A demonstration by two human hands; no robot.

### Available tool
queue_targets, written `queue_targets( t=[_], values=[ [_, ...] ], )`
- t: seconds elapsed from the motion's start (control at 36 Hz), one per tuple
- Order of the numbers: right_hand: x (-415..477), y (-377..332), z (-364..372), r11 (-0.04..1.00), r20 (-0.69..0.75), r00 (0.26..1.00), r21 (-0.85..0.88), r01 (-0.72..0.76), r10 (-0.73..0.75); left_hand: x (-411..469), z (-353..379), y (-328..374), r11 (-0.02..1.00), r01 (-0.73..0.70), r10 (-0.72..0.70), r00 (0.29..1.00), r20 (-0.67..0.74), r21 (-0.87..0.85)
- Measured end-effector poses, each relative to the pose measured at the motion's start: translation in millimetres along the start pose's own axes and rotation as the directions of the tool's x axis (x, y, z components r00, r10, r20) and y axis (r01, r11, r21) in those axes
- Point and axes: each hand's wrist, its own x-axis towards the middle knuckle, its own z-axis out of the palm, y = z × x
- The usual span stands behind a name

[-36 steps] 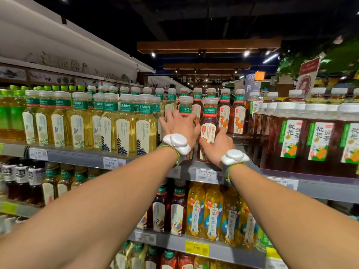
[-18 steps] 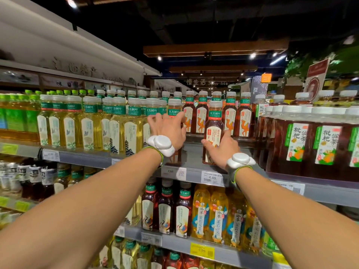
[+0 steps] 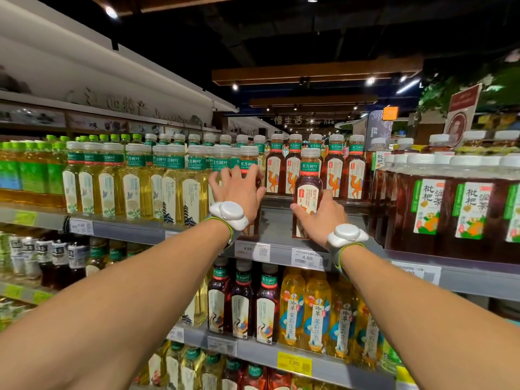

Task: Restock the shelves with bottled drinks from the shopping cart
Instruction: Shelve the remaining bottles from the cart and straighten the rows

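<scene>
The dark tea bottle (image 3: 309,190) stands upright on the top shelf (image 3: 278,220), near the front edge, in the gap ahead of the camel-label row (image 3: 295,175). The right hand (image 3: 318,218) holds it low, thumb on the left of the label and fingers round the right side. A second dark tea bottle (image 3: 249,161) stands to its left, just beside the yellow tea bottles (image 3: 168,192). The left hand (image 3: 236,190) lies against it with fingers splayed and fairly straight, touching rather than clasping.

The step looks like seating these 2 bottles in their lanes. Done well, each would slide straight back to meet the row behind, pushed low with the base flat so it cannot tip, and finish with the label facing out.

The held bottle is clear plastic full of red-brown tea, with a white cap, a green neck band and a cream label with a red tab.

A price tag (image 3: 306,258) reading 4.89 sits below it, and large loquat tea bottles (image 3: 427,209) crowd the right. The cart is out of view.
</scene>
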Motion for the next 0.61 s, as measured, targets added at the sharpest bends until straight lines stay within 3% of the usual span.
queue_targets(
  t=[0.11, 0.22, 0.28, 0.33, 0.42, 0.61],
  values=[
    [-1, -1, -1, 1.0, 0.008, 1.0, 0.003, -0.004, 0.004, -9, -5, 5, 0.999, 0.005, -0.006, 1.0, 0.031, 0.05],
    [-4, -4, -3, 1.0, 0.005, 1.0, -0.001, -0.002, 0.002, -26, -15, 26, 0.985, -0.086, 0.068, 0.991, -0.119, -0.151],
    [-8, -6, -5, 1.0, 0.006, 1.0, -0.009, -0.002, 0.002, -31, -16, 40, 0.936, -0.075, 0.066, 0.997, -0.037, -0.345],
    [-12, -9, -7, 1.0, 0.02, 1.0, -0.019, -0.006, 0.006, -29, -16, 56, 0.828, 0.1, -0.033, 0.991, 0.13, -0.551],
    [-16, -9, -15, 0.999, 0.056, 0.998, -0.05, -0.004, 0.007, -26, -19, 74, 0.73, 0.312, -0.128, 0.936, 0.327, -0.608],
    [-14, -4, -30, 0.989, 0.128, 0.992, -0.147, 0.012, 0.007, -29, -21, 90, 0.754, 0.231, -0.05, 0.953, 0.298, -0.615]
  ],
)
